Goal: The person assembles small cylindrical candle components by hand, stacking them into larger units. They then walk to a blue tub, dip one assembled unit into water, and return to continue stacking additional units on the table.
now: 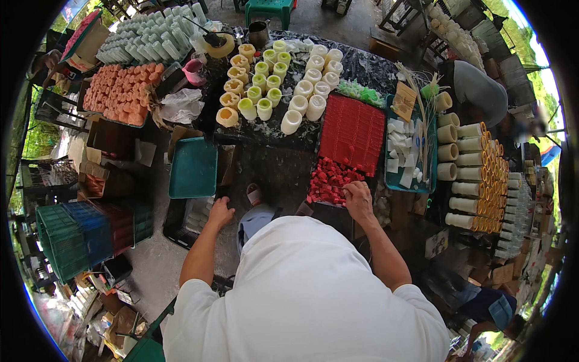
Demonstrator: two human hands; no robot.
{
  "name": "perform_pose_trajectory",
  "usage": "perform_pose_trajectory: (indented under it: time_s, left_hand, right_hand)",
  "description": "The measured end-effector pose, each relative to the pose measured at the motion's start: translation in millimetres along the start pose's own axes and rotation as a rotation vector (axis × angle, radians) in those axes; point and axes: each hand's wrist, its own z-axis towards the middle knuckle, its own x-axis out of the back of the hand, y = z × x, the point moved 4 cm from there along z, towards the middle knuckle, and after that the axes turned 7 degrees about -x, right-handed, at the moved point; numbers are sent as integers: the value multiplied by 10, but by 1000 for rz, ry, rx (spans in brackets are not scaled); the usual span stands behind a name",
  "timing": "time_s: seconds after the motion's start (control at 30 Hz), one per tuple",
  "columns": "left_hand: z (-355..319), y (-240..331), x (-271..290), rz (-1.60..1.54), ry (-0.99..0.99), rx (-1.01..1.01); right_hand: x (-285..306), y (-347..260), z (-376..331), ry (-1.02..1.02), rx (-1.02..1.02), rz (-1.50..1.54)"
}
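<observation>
My right hand (360,200) reaches to the near right edge of a heap of small red wax-like chunks (330,181). Its fingers are bent together at a red chunk, partly hidden by the hand. Just beyond the heap lies a wide red slab (351,134), scored with lines. My left hand (221,212) is held low at the right side of a black crate (175,224) with pale pieces inside. Its fingers curl together; what they hold, if anything, is hidden. A teal tray (193,168) sits just beyond that hand.
Rows of cream, green and white candle-like cylinders (313,75) cover the dark table (199,108). A blue tray (392,181) holds white pieces and dry stalks. Yellow-ended cylinders (470,175) stand at right, orange pieces (120,90) at left. Another person (479,90) bends at the far right.
</observation>
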Motion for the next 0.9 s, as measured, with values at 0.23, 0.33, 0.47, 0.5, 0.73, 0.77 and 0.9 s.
perform_pose_trajectory:
  time_s: [0.23, 0.33, 0.47, 0.5, 0.73, 0.77, 0.9]
  left_hand:
    - [-905, -1831, -589, -128, -282, 472]
    - [-937, -2178, -571, -218, -268, 488]
    - [-626, -2002, -219, -372, -118, 403]
    - [-515, -1800, 30, -404, -70, 362]
    - [-337, -1891, 415, -561, 72, 285]
    - [-346, -1996, 336, -542, 58, 290]
    - [-438, -2236, 105, -418, -72, 339]
  right_hand:
    - [-960, 36, 693, 207, -914, 998]
    - [-1320, 157, 1151, 251, -1080, 1001]
    - [-1567, 467, 1729, 245, -1167, 763]
    - [-1544, 560, 1828, 298, -1183, 783]
    - [-1104, -615, 2264, 259, -604, 160]
    - [-1107, -1114, 2276, 177, -428, 141]
    - [-1535, -2224, 2409, -58, 22, -134]
